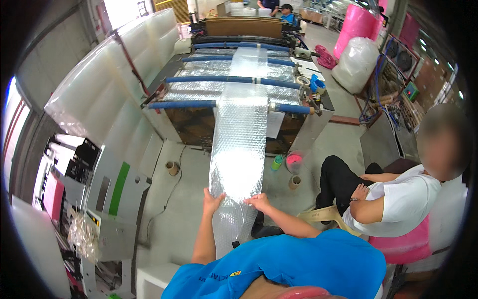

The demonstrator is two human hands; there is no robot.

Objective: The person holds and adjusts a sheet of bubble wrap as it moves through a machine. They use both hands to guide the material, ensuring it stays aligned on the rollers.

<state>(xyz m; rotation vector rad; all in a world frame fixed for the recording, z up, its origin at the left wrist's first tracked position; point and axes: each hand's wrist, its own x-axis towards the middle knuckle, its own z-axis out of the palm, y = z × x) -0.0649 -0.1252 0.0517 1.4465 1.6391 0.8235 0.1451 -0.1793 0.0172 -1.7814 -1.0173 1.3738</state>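
Note:
A long strip of shiny, see-through bubble wrap runs toward me from a machine with blue rollers. It hangs off the nearest roller and slopes down to my body, with bright glare across its middle. My left hand is closed on the strip's left edge. Opposite it, my right hand pinches the right edge between thumb and fingers. Between the hands the film spans fairly flat, and its lower end drops toward my lap. A small black piece shows at that lower end.
At right a seated person in a white shirt sits close by. Large bubble-wrap rolls line the left, above a grey machine. A green bottle, a pink tub and cardboard cores stand on the floor.

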